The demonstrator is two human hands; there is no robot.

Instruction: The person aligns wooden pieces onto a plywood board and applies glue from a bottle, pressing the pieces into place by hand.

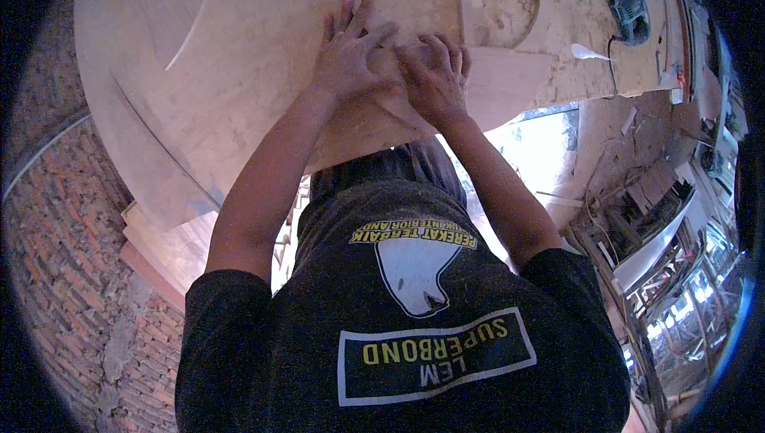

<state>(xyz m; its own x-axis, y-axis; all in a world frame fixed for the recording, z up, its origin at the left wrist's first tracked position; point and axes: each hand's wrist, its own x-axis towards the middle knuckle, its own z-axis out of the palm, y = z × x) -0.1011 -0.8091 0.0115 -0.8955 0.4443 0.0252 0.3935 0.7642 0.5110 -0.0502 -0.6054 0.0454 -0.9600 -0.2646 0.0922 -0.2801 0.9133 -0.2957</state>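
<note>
My left hand point(351, 54) rests on a pale wooden sheet point(263, 82), its fingers spread apart and a ring on one of them. Beside it, my right hand point(437, 78) lies on the same wood with fingers slightly bent and apart. Nothing shows held in either hand. Just beyond both hands is a recessed panel point(414, 3) with straight edges, next to a smaller section with a curved end point(502, 11). A light wooden strip point(510, 70) lies right of my right hand.
A green power tool point(628, 11) with a dark cord sits at the far right of the work surface, near a white spoon-shaped piece point(588, 52). A brick wall point(88, 258) stands at left. Scrap wood and clutter point(637, 202) fill the floor at right.
</note>
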